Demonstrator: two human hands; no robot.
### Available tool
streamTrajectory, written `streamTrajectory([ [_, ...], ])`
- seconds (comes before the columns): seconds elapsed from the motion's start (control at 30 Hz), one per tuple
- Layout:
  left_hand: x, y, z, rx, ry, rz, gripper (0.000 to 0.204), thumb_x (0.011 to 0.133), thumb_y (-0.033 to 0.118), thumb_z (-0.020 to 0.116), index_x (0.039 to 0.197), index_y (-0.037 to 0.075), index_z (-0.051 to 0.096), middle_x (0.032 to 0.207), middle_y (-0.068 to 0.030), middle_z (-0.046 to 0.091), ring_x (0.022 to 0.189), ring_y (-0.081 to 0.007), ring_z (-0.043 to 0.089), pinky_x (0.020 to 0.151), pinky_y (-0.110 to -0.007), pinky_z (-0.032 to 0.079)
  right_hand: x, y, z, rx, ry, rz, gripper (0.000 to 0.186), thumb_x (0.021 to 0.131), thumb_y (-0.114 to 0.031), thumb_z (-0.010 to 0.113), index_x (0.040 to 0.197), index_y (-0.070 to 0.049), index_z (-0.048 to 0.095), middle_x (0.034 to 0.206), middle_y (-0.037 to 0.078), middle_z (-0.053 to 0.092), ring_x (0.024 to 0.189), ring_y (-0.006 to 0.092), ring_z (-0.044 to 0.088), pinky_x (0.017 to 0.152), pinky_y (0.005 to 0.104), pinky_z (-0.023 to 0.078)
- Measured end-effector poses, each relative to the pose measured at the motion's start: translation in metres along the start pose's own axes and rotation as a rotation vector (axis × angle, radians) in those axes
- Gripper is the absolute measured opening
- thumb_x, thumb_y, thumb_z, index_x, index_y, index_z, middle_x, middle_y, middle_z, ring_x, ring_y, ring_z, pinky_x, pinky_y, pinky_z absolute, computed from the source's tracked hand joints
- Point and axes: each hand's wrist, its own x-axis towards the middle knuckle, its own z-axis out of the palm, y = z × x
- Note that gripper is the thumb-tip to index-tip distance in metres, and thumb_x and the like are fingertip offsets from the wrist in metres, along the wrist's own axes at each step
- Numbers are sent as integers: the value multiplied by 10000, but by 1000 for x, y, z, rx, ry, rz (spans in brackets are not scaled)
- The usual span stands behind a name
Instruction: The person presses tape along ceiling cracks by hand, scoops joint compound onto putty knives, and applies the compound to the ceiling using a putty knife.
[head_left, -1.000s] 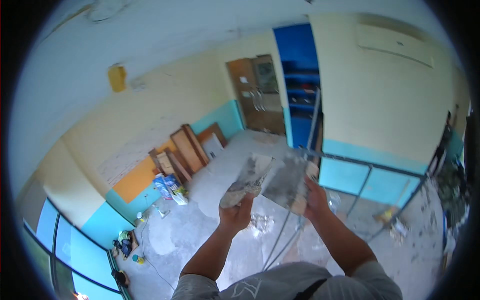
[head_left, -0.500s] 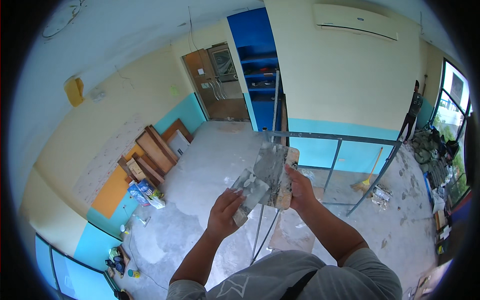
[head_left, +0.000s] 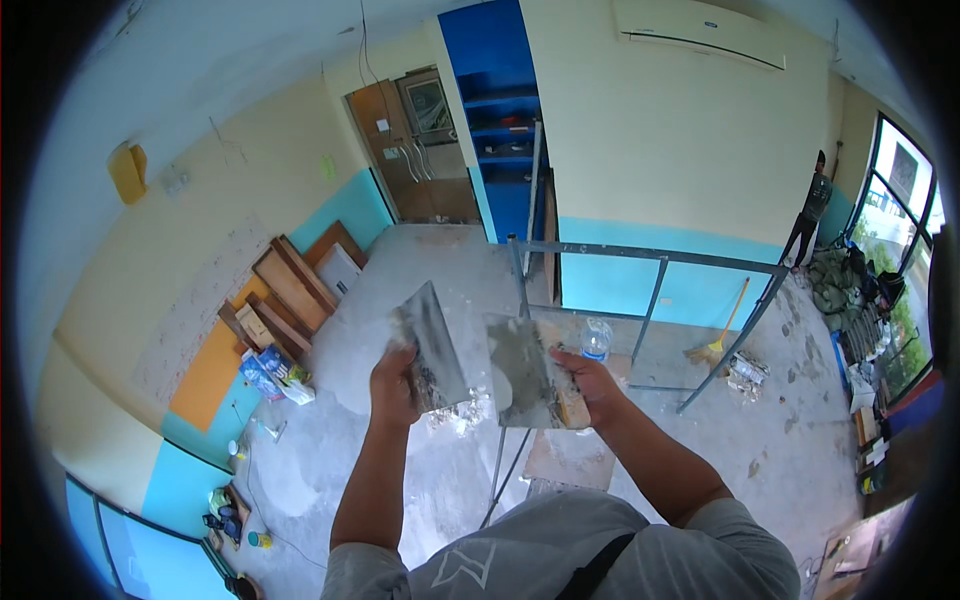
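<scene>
My left hand (head_left: 396,388) is closed around a flat rectangular plastering trowel (head_left: 437,345), its metal blade tilted up on edge and smeared with grey. The trowel's handle is hidden by my fingers. In my right hand (head_left: 590,388) is a rectangular plastering board (head_left: 522,375), coated with grey plaster and showing a worn tan strip along its right side. My right thumb lies over that strip; the fingers beneath are hidden. A narrow gap separates the trowel from the board, both held out in front of my chest.
Beyond my hands stands a grey metal frame (head_left: 662,256), a clear plastic bottle (head_left: 596,340) beside it. A broom (head_left: 712,350) stands behind the frame. Wooden panels (head_left: 292,283) lean on the left wall. Another person (head_left: 812,212) stands far right, near piled sacks (head_left: 845,300).
The trowel has come away from the board, moving left and tilting upright in my left hand. My right hand has lowered slightly with the board. The whole view has shifted a little.
</scene>
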Motion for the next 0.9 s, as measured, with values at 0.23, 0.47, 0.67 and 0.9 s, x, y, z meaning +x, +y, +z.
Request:
streamTrajectory([
  [0.23, -18, -43, 16, 285, -138, -419, 373, 940, 295, 529, 1141, -18, 502, 948, -94, 626, 765, -187, 643, 700, -335, 551, -27, 23, -6, -78, 98, 41, 404, 940, -248, 526, 1237, 23, 486, 1083, 160, 621, 944, 289, 644, 859, 416, 522],
  [0.47, -40, -93, -7, 595, 44, -396, 397, 900, 235, 569, 1182, -33, 492, 989, -137, 614, 876, -230, 637, 748, -373, 547, -61, -20, -31, 20, 83, -344, 429, 939, -258, 534, 1248, 30, 464, 1123, 152, 607, 1034, 280, 606, 903, 413, 491],
  [0.67, -67, -122, 5, -476, -57, -550, 374, 830, 146, 523, 1152, -43, 547, 1086, -180, 631, 986, -333, 626, 919, -447, 481, -52, -16, -37, -428, 280, -1184, 395, 968, -226, 493, 1260, 26, 408, 1126, 105, 551, 991, 251, 568, 897, 387, 451],
  [0.9, -48, -131, 42, -607, -98, -574, 250, 850, 182, 521, 1004, 5, 610, 991, -129, 664, 932, -278, 639, 887, -380, 493, -61, -27, -40, -1697, -464, -1403, 538, 646, -118, 740, 1126, -57, 503, 1182, 176, 607, 859, 317, 610, 773, 429, 447],
])
